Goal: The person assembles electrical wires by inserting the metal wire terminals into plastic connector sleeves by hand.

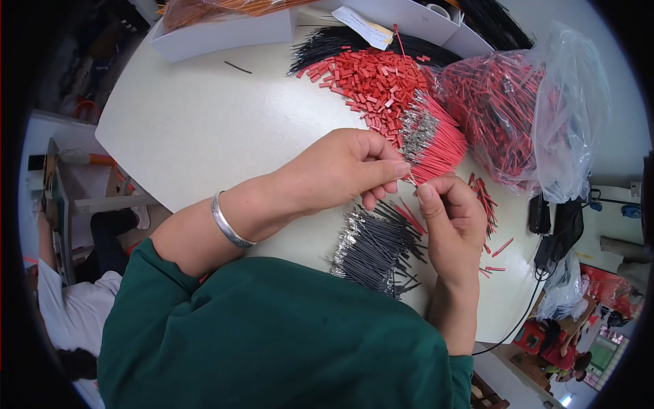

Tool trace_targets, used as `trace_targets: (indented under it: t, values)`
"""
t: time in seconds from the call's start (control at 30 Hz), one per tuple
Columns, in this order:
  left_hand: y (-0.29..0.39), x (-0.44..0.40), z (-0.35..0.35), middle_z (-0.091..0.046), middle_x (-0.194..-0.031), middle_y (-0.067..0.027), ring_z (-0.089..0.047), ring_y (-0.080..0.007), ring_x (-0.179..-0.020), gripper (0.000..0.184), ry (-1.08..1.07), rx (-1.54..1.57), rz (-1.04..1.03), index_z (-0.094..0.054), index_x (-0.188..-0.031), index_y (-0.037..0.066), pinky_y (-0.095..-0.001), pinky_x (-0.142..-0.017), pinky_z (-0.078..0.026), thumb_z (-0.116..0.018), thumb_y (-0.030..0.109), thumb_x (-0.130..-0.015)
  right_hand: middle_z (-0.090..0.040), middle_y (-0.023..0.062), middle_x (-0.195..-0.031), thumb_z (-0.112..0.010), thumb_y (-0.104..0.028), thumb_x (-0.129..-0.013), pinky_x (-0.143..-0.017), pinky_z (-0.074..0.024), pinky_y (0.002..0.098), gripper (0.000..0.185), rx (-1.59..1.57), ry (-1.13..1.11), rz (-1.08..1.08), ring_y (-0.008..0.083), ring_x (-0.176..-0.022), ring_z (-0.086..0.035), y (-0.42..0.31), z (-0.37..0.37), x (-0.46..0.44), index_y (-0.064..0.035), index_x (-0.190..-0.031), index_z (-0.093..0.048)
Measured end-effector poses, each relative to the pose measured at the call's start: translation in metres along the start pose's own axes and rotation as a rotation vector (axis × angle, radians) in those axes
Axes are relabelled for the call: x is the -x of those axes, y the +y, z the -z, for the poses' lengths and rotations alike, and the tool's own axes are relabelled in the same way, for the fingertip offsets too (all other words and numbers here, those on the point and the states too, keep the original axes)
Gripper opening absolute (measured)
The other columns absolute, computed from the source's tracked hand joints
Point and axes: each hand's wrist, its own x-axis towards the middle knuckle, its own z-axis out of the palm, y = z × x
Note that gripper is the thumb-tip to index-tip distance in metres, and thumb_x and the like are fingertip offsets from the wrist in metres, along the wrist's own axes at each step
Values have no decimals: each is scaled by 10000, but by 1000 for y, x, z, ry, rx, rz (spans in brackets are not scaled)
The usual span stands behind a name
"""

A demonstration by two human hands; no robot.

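Thumb and forefinger of my left hand are pinched together, with the fingertips hiding whatever they grip. Close beside them, my right hand pinches a thin wire with a metal end, whose tip points towards the left fingertips. Just beyond the hands lie a bundle of red wires with metal terminals and a heap of small red plastic housings. Below the fingers is a stack of short black wires with metal ends. Loose red wires lie to the right of my right hand.
A clear plastic bag of red wires stands at the right of the white table. White boxes line the back, near long black wires and a paper slip. Another person is at the left.
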Motion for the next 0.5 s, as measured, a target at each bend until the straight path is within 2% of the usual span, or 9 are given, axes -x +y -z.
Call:
trace_targets:
  t: [0.07,0.17,0.27,0.37,0.5]
  values:
    - [-2,0,-1,-651,-823,-8,-608,-72,-694,155,16,-17,-37,-660,-984,23,-223,-617,-517,-641,171,-1025,-593,-10,-790,-712,-104,-979,-650,-434,231,149,-55,2,-56,62,-714,-521,-2,-2,1,12,-912,-649]
    - [-6,0,-2,-650,-835,-10,-605,-69,-707,138,38,-80,-86,-659,-993,24,-224,-617,-518,-643,158,-1023,-604,4,-790,-715,-101,-975,-647,-437,238,143,2,22,-7,69,-710,-527,3,-3,0,12,-913,-652]
    - [-6,0,-1,-647,-840,-10,-602,-66,-717,134,29,-58,-72,-658,-998,22,-225,-616,-520,-641,152,-1025,-615,17,-791,-717,-98,-971,-644,-437,242,139,235,33,237,72,-703,-526,7,-2,-2,13,-915,-655]
    - [-7,-1,-1,-647,-841,-11,-602,-64,-719,138,28,-40,-64,-658,-997,21,-223,-613,-521,-638,154,-1028,-624,33,-790,-716,-94,-969,-640,-441,249,137,228,26,180,84,-696,-539,3,-4,-2,13,-910,-654]
    - [-1,3,-7,-650,-843,-14,-603,-58,-714,148,79,-117,-87,-660,-998,19,-216,-608,-521,-633,160,-1033,-629,41,-789,-712,-93,-971,-633,-449,256,140,39,22,31,97,-690,-556,4,-4,0,17,-907,-652]
